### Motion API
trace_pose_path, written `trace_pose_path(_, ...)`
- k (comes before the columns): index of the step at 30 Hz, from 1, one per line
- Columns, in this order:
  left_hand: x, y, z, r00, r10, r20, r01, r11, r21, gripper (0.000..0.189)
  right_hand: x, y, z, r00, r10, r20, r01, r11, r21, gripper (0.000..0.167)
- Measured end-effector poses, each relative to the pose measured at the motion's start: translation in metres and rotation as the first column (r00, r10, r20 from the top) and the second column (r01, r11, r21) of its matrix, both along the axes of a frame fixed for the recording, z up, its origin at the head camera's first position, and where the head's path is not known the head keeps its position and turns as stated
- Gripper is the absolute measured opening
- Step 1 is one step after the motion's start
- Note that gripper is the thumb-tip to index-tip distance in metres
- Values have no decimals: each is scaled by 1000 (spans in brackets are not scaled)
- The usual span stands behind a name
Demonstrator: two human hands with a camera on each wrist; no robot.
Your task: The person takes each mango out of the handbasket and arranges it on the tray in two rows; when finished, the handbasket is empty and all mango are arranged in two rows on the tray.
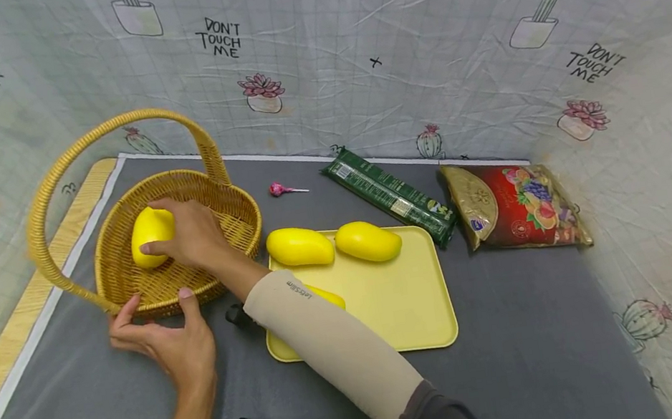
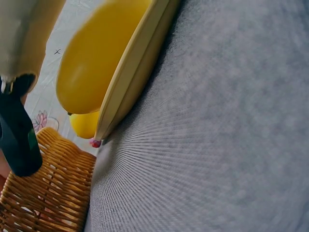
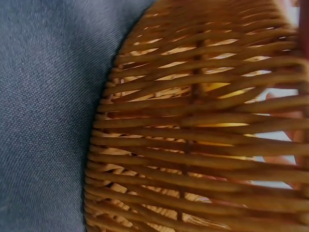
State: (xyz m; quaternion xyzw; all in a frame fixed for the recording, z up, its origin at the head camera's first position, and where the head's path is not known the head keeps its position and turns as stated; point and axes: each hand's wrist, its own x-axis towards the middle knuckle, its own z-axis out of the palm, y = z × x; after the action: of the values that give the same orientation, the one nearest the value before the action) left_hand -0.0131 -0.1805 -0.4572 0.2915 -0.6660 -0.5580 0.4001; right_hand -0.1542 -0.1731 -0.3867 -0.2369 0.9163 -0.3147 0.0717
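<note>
My right hand reaches into a heart-shaped wicker basket and grips a yellow mango, thumb and fingers on its right side. At the basket's near rim, my left hand holds the edge with thumb and fingertips spread apart. The basket's tall handle arches above its left side. Woven strands of the basket fill the right wrist view, and yellow shows through their gaps. On the yellow tray lie two mangoes in full view and a third mango partly hidden under my right sleeve.
A pink-wrapped lollipop lies behind the tray. A long green packet rests at the tray's back right corner, beside a red and gold bag. Printed cloth hangs behind the grey tabletop.
</note>
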Motion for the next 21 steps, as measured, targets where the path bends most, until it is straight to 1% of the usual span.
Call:
trace_pose_path(5,1,1,0,1000,-3,-2,3,1000,7,56,-3,-10,-5,1000,-8,20,7,997,71,74)
trace_pose_path(12,1,1,-1,1000,-5,-10,5,1000,2,55,-3,-19,-8,1000,13,9,-14,988,154,75)
trace_pose_path(17,1,1,-2,1000,-12,-22,12,1000,1,57,-2,-20,-9,1000,24,2,-24,985,169,72)
trace_pose_path(21,1,0,-2,999,-9,-32,9,1000,0,57,-2,-20,-9,999,48,2,-48,984,171,70)
